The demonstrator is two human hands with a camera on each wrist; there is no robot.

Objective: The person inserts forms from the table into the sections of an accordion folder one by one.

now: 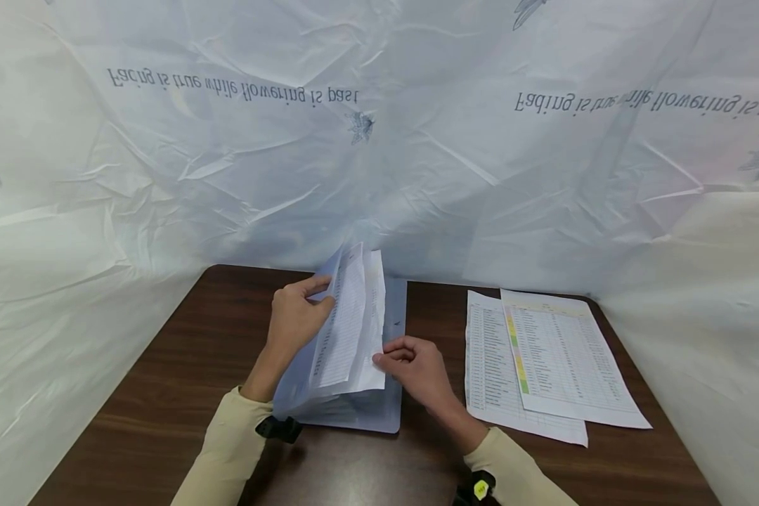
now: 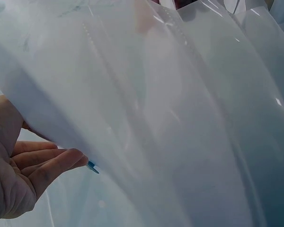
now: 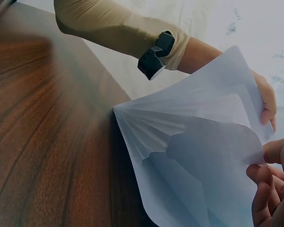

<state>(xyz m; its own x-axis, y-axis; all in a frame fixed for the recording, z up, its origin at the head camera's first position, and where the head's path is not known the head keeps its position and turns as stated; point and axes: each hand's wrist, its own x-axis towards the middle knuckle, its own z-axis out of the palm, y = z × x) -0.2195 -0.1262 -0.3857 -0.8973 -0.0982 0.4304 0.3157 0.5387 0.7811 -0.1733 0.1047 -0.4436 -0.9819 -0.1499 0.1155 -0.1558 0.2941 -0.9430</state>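
A pale blue translucent folder [image 1: 395, 407] lies opened on the table, its inner sleeves fanned up and printed sheets [image 1: 344, 337] showing among them. My left hand [image 1: 299, 314] holds the raised cover and sleeves by their outer edge; in the left wrist view, the hand [image 2: 26, 175] is at the edge of a clear plastic leaf [image 2: 146, 118]. On the other side, my right hand [image 1: 419, 367] pinches the right edge of a white sheet [image 1: 373, 330] between thumb and index finger. The right wrist view shows this pinch [image 3: 274, 182] near the sheet's corner.
Two printed sheets, one with a coloured column [image 1: 569, 358] overlapping another [image 1: 490, 365], lie right of the folder on the dark wooden table [image 1: 164, 393]. A white printed plastic curtain [image 1: 379, 176] hangs behind the table and at both sides.
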